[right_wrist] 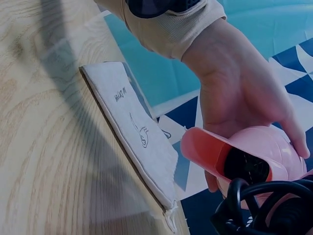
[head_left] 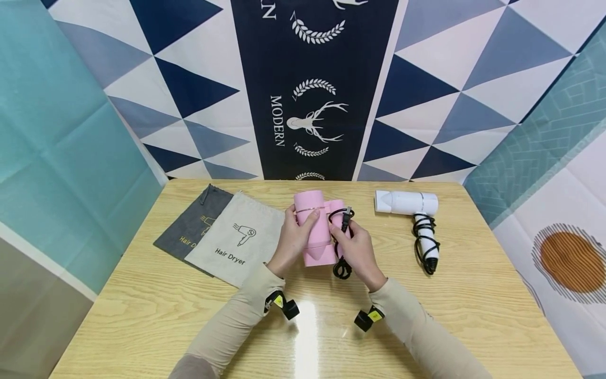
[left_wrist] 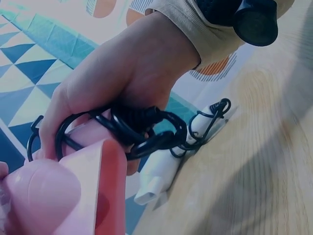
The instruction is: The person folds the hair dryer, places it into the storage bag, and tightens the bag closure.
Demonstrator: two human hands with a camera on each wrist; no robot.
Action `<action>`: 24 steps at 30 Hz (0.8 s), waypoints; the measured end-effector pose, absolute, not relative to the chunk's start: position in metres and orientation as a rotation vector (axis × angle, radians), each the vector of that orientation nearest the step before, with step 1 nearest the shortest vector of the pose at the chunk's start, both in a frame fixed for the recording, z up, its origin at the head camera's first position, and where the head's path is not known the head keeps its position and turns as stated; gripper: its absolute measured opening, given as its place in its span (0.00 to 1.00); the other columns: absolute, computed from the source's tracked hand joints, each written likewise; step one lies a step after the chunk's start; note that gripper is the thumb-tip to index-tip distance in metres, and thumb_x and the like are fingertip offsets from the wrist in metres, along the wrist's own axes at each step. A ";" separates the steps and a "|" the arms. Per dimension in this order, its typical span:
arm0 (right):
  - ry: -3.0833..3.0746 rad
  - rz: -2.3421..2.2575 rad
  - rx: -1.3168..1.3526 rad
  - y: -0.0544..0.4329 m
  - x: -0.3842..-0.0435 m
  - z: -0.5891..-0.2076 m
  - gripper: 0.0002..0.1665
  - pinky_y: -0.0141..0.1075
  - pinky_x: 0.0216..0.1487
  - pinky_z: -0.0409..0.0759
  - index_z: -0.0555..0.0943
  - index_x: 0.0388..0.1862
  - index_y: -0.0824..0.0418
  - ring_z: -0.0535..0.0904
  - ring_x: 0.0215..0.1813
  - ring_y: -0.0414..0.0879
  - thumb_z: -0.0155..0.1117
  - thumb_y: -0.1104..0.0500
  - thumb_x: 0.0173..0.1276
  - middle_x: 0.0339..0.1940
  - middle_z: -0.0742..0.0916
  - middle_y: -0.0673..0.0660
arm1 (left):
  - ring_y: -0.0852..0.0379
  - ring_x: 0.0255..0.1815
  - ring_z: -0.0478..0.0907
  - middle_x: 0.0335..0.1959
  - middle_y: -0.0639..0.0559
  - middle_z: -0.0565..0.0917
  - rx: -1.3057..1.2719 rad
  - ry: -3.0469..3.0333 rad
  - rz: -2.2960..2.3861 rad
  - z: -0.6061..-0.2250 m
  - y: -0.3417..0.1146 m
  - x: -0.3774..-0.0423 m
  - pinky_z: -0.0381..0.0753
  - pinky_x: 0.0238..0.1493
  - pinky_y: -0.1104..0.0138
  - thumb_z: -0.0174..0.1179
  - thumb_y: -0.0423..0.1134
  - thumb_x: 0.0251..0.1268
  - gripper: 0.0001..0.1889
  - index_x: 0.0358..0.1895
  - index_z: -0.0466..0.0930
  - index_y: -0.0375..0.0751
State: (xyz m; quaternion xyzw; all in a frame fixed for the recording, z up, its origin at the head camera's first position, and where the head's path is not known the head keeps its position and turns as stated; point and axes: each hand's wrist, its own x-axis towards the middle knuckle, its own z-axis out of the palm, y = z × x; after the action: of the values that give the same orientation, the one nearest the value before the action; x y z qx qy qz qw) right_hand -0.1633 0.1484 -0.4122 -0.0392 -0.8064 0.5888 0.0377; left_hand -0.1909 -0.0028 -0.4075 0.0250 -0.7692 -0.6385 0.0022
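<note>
A pink hair dryer is held up over the middle of the table, its handle folded alongside the barrel. My left hand grips the barrel, thumb across its front. On the other side, my right hand holds the handle, which has the black power cord wound round it. A plug sticks up beside the right thumb, and a loop of cord hangs below. In the right wrist view, the dryer's open nozzle faces the camera, with the left hand behind the barrel.
On the left, a light cloth pouch marked "Hair Dryer" overlaps a dark grey pouch. A white hair dryer lies at the back right, its black cord wrapped round the handle. Patterned cloth stands behind the wooden table.
</note>
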 end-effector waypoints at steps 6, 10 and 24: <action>-2.469 1.832 -0.145 0.152 -0.166 -0.412 0.19 0.30 0.27 0.78 0.79 0.48 0.68 0.77 0.25 0.39 0.61 0.53 0.71 0.27 0.81 0.54 | 0.45 0.51 0.79 0.55 0.36 0.77 0.022 -2.471 -1.964 -0.407 -0.007 -0.194 0.81 0.49 0.56 0.58 0.55 0.67 0.38 0.71 0.58 0.35; -2.476 1.826 -0.162 0.153 -0.168 -0.411 0.19 0.30 0.27 0.78 0.78 0.48 0.68 0.77 0.26 0.39 0.61 0.52 0.70 0.27 0.81 0.54 | 0.43 0.51 0.80 0.55 0.36 0.78 0.001 -2.498 -1.936 -0.407 -0.009 -0.195 0.82 0.49 0.56 0.57 0.54 0.68 0.37 0.71 0.59 0.34; -2.469 1.781 -0.179 0.166 -0.169 -0.407 0.19 0.29 0.27 0.76 0.78 0.46 0.69 0.76 0.26 0.37 0.62 0.52 0.69 0.29 0.81 0.55 | 0.40 0.55 0.80 0.58 0.35 0.78 0.028 -2.570 -1.846 -0.409 -0.025 -0.213 0.77 0.55 0.52 0.41 0.55 0.77 0.31 0.70 0.61 0.33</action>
State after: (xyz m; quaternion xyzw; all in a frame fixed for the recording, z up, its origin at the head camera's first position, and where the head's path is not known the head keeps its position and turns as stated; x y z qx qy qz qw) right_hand -0.1690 0.1658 -0.4070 -0.0586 -0.8088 0.5834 0.0461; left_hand -0.2126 -0.0247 -0.4087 0.0088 -0.8120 -0.5834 -0.0113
